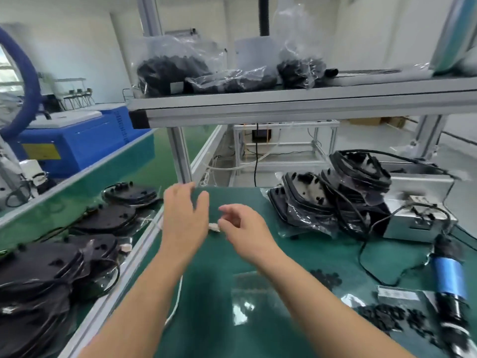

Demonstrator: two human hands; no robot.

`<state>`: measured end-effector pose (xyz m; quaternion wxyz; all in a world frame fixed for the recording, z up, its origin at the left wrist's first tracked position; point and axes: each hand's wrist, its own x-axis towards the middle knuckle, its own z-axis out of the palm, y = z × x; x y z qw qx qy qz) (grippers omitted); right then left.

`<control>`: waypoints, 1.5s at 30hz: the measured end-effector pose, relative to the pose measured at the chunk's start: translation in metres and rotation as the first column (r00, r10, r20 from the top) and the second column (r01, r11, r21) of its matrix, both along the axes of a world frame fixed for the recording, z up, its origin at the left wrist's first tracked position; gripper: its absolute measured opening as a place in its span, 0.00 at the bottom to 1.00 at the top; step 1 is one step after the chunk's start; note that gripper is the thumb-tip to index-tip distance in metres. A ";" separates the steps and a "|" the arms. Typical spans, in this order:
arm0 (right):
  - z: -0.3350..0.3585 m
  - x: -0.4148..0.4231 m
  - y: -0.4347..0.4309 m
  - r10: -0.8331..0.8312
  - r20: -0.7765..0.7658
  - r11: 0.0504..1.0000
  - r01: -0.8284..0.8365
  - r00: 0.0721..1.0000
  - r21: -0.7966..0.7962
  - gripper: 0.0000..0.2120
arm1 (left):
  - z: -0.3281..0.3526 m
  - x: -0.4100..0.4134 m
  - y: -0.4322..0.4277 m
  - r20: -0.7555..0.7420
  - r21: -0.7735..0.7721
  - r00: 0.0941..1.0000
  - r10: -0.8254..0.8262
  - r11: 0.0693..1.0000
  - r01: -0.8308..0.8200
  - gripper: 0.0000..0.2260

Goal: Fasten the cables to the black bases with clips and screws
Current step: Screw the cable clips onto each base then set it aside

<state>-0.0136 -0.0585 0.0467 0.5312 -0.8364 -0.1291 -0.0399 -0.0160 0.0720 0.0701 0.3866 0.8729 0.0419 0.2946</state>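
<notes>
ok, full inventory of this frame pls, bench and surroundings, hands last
green mat: one, green, covers the bench
bagged black bases: stack, count unclear, black, mat's right rear
black bases on the left belt: several, black, in a row
electric screwdriver: one, blue and black, mat's right edge
black clips: loose piles, black, mat's front right
clear bag: one, transparent, mat's front centre
metal box: one, silver, right rear
bags of black parts: about three, clear, upper shelf
blue machine: one, blue, far left
white connector: one, white, between the hands
left hand: one, open, over the mat
right hand: one, pinches the white connector
</notes>
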 end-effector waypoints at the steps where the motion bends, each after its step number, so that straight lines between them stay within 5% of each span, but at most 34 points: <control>1: 0.006 0.002 -0.014 -0.038 0.078 0.997 0.043 0.996 -0.065 0.11 | -0.001 0.008 -0.026 0.007 -0.005 0.996 -0.087 0.996 0.087 0.14; 7: 0.029 0.021 -0.130 -0.268 0.364 0.905 0.362 0.892 -0.221 0.12 | 0.007 0.052 -0.151 -0.130 -0.490 0.893 -0.432 0.811 0.320 0.02; 10: 0.032 0.035 -0.188 -0.419 0.413 0.796 0.546 0.808 -0.260 0.15 | 0.011 0.077 -0.202 -0.209 -0.552 0.834 -0.511 0.765 0.331 0.06; 14: 0.032 0.057 -0.246 -0.601 0.346 0.628 0.693 0.720 -0.353 0.23 | 0.021 0.104 -0.247 -0.336 -0.506 0.808 -0.483 0.817 0.278 0.09; 18: 0.031 0.076 -0.280 -0.675 0.005 0.703 0.645 0.738 -0.299 0.24 | 0.027 0.128 -0.272 -0.377 -0.546 0.765 -0.521 0.793 0.271 0.14; 22: 0.029 0.087 -0.283 -0.635 -0.043 0.761 0.615 0.771 -0.207 0.23 | 0.031 0.144 -0.288 -0.401 -0.546 0.743 -0.536 0.791 0.275 0.33; 24: 0.027 0.090 -0.280 -0.626 -0.069 0.778 0.614 0.777 -0.134 0.20 | 0.029 0.149 -0.292 -0.432 -0.515 0.734 -0.524 0.812 0.276 0.29; 27: 0.023 0.086 -0.274 -0.635 -0.057 0.772 0.635 0.770 -0.023 0.13 | 0.026 0.152 -0.291 -0.482 -0.521 0.702 -0.524 0.816 0.251 0.10; 34: 0.020 0.060 -0.256 -0.647 0.125 0.761 0.647 0.752 0.049 0.15 | 0.027 0.133 -0.275 -0.261 -0.766 0.734 -0.627 0.597 0.237 0.08; 40: 0.022 0.017 -0.230 -0.658 0.260 0.753 0.613 0.707 0.237 0.11 | 0.037 0.082 -0.256 -0.016 -0.869 0.715 -0.699 0.364 0.336 0.22; 45: 0.044 -0.007 -0.227 -0.607 0.073 0.695 0.484 0.792 0.532 0.19 | 0.042 0.025 -0.227 0.100 -0.897 0.698 -0.709 0.239 0.372 0.20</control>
